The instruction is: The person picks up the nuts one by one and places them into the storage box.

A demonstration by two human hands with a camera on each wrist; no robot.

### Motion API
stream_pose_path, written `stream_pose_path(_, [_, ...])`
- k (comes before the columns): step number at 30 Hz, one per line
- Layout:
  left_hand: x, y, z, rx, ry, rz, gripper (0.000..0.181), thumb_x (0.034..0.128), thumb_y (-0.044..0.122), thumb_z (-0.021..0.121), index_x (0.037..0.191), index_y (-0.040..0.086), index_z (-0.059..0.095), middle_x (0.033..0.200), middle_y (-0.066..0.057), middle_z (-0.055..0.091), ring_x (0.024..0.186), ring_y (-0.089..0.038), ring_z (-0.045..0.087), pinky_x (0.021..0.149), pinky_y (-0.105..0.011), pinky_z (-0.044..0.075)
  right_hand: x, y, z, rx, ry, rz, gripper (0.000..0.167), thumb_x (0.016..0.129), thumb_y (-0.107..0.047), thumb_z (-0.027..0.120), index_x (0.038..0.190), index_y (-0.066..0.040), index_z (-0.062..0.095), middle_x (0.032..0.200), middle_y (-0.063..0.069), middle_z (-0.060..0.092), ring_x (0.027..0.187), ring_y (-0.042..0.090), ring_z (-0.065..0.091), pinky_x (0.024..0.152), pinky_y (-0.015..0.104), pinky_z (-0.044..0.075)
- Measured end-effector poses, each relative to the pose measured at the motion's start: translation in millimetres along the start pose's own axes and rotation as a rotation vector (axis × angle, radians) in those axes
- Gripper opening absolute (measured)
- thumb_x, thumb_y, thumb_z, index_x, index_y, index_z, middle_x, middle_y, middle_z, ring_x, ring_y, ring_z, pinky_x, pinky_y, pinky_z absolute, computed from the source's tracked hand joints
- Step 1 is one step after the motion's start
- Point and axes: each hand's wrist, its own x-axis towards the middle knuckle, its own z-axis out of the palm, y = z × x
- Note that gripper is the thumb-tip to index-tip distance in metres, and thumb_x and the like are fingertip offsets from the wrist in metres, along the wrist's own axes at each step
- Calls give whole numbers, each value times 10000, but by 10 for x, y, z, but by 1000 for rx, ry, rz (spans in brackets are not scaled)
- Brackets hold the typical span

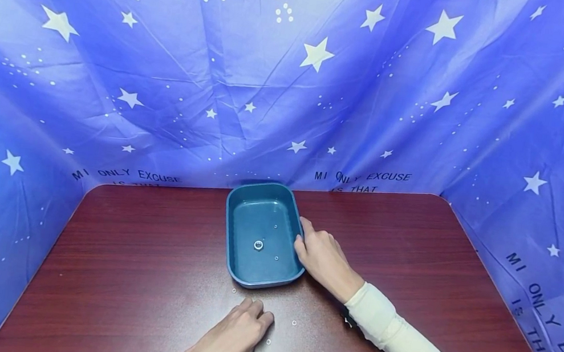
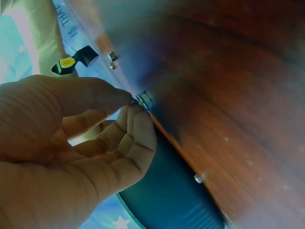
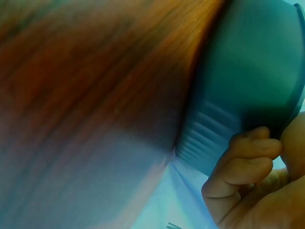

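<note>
A blue-green rectangular tray (image 1: 257, 215) stands on the table. Inside it lie a larger metal nut (image 1: 258, 245) and a few tiny rings, probably small nuts (image 1: 276, 258). My right hand (image 1: 327, 255) grips the tray's right side, thumb at the rim and the other fingers curled against the outer wall. Just in front of the tray, my left hand (image 1: 240, 332) is low at the tabletop. In the left wrist view its thumb and index finger pinch a metal nut (image 2: 145, 100) at the table surface; the head view hides that nut behind the hand.
Small nuts lie loose on the table: one (image 1: 234, 291) by the tray's front edge, others (image 1: 294, 323) right of my left hand. Beneath the right sleeve (image 1: 370, 314) a dark object (image 1: 348, 322) partly shows. A blue star-printed curtain (image 1: 210, 76) hangs around the table (image 1: 150, 254).
</note>
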Motion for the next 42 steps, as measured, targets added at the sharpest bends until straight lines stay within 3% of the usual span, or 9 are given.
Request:
stream_pose_path(17, [1,-10,-109,-8,74,26,302,752,-40,808,932,143,649,884,15,565,826,-176,578,761,-347,524,0,-7,-7,-2,1,5,477,1024,-144,669,1453,54,598,663,127,672,662,346,751,597,548,589])
stream_pose_path(25, [24,-18,-210,14,119,26,268,814,20,839,943,138,636,882,14,534,813,-177,555,784,-352,529,1,-11,-1,2,13,-1,470,1018,-136,676,1438,64,604,648,111,655,643,348,740,573,542,576])
stream_pose_path(31, [48,-44,-262,18,165,18,317,764,-12,853,930,130,624,856,22,503,816,-178,534,742,-324,505,-4,-9,1,5,11,3,467,1021,-137,677,1443,48,600,653,109,659,645,341,740,572,537,576])
stream_pose_path(38, [82,-79,-294,6,205,1,185,902,15,791,924,124,643,859,34,527,837,-172,547,736,-311,499,-5,-5,2,9,13,4,472,1017,-135,677,1444,51,602,663,121,669,650,345,745,577,541,581])
stream_pose_path(42, [99,-105,-306,32,211,3,164,899,25,796,937,118,666,866,26,558,820,-176,544,732,-311,489,-5,-1,6,8,15,-1,470,1015,-133,680,1439,58,606,659,118,664,644,342,742,572,536,581])
